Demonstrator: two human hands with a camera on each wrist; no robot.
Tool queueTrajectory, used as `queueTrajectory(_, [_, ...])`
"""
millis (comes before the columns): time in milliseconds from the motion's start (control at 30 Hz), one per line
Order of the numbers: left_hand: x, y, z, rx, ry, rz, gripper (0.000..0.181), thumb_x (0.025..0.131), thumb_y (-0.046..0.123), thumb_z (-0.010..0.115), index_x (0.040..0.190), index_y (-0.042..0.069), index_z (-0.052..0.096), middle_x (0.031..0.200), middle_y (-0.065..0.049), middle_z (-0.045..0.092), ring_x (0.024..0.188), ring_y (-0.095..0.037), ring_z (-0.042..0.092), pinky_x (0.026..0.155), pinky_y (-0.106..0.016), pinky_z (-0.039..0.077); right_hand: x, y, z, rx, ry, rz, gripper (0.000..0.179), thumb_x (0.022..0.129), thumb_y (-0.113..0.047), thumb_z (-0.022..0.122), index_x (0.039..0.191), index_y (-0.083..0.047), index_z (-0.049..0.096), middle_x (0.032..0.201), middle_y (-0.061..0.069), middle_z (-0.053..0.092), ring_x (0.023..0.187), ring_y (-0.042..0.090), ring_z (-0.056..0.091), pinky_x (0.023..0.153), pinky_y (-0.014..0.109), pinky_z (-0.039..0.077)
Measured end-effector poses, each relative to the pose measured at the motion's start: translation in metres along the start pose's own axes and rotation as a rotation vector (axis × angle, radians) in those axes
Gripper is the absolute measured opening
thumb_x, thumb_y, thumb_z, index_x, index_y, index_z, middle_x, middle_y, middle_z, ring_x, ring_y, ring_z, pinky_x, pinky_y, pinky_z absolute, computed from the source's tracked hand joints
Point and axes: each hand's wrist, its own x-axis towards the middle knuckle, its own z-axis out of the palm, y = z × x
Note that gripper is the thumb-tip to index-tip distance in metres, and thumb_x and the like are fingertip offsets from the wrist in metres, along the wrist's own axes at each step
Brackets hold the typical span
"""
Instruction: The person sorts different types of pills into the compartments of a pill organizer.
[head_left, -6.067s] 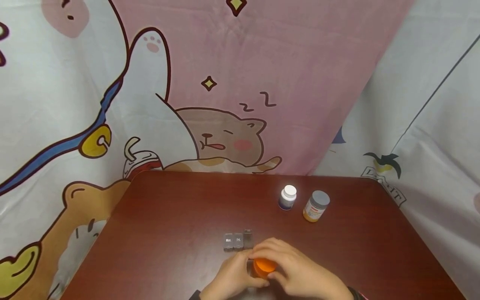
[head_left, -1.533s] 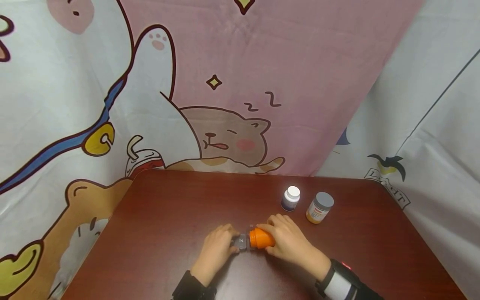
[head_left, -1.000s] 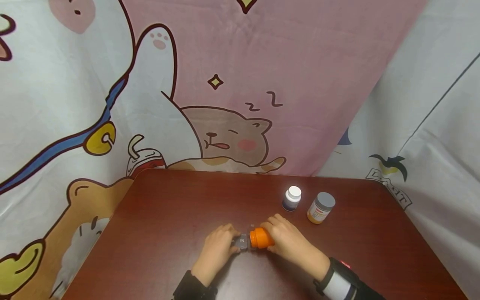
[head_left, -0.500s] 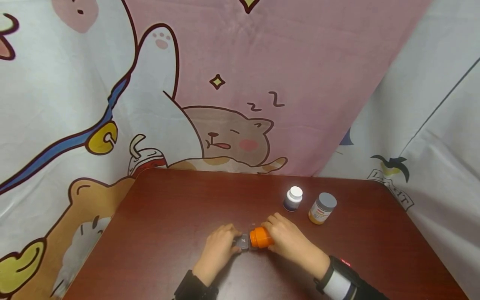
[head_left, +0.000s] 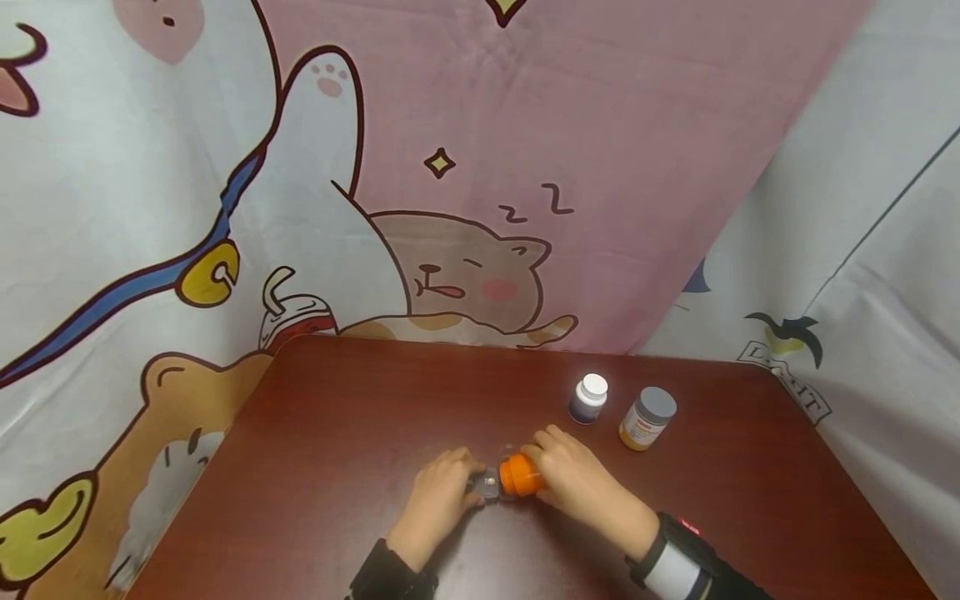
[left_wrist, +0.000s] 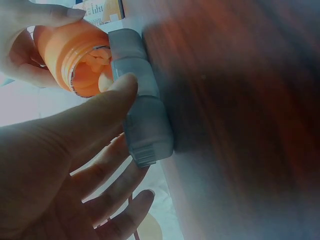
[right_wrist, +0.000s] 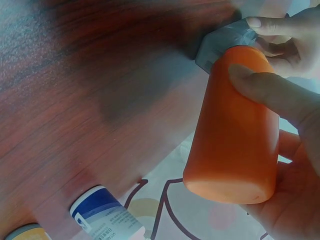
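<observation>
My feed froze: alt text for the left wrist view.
The right hand holds a tilted, open orange plastic bottle, pale pieces inside, its mouth at a grey translucent pill box that the left hand grips on a reddish wooden table.

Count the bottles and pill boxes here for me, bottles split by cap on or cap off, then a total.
Cap on: 2 (white-capped bottle, gray-capped bottle)
Cap off: 1 (orange bottle)
Gray pill box: 1
Total: 4
</observation>
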Motion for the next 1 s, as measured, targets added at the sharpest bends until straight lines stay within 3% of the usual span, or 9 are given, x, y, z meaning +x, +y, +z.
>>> queueTrajectory(267, [0.001, 0.001, 0.0, -0.011, 0.001, -0.002, 0.039, 0.061, 0.023, 0.082, 0.098, 0.013, 0.073, 0.088, 0.003, 0.066, 0.082, -0.014, 0.057, 0.069, -0.038, 0.056, -0.006, 0.003, 0.004, 0.044, 0.026, 0.044, 0.054, 0.049, -0.02, 0.088, 0.097, -0.006, 0.068, 0.085, 0.003, 0.062, 0.081, 0.019, 0.051, 0.071, 0.037, 0.055])
queueTrajectory(567, [0.001, 0.002, -0.002, -0.027, -0.012, -0.009, 0.039, 0.063, 0.022, 0.081, 0.099, 0.012, 0.073, 0.089, 0.002, 0.066, 0.083, -0.016, 0.057, 0.07, -0.041, 0.057, -0.024, 0.01, 0.017, 0.208, 0.014, 0.214, 0.055, 0.055, -0.028, 0.087, 0.102, -0.012, 0.064, 0.092, -0.001, 0.062, 0.085, 0.015, 0.05, 0.074, 0.037, 0.054])
queueTrajectory(800, [0.001, 0.002, -0.002, -0.032, -0.015, -0.007, 0.039, 0.063, 0.022, 0.081, 0.1, 0.012, 0.073, 0.091, 0.002, 0.066, 0.084, -0.016, 0.057, 0.07, -0.041, 0.057, -0.041, 0.007, 0.017, 0.298, 0.087, 0.374, 0.061, 0.055, -0.03, 0.087, 0.107, -0.011, 0.061, 0.098, 0.001, 0.065, 0.09, 0.016, 0.055, 0.077, 0.042, 0.055])
queueTrajectory(1000, [0.0, 0.002, -0.001, -0.03, -0.008, -0.007, 0.039, 0.062, 0.021, 0.081, 0.099, 0.012, 0.073, 0.09, 0.002, 0.066, 0.083, -0.016, 0.057, 0.07, -0.04, 0.057, -0.058, -0.006, 0.008, 0.33, 0.138, 0.492, 0.064, 0.055, -0.033, 0.087, 0.11, -0.017, 0.059, 0.098, -0.003, 0.066, 0.086, 0.01, 0.057, 0.072, 0.039, 0.055])
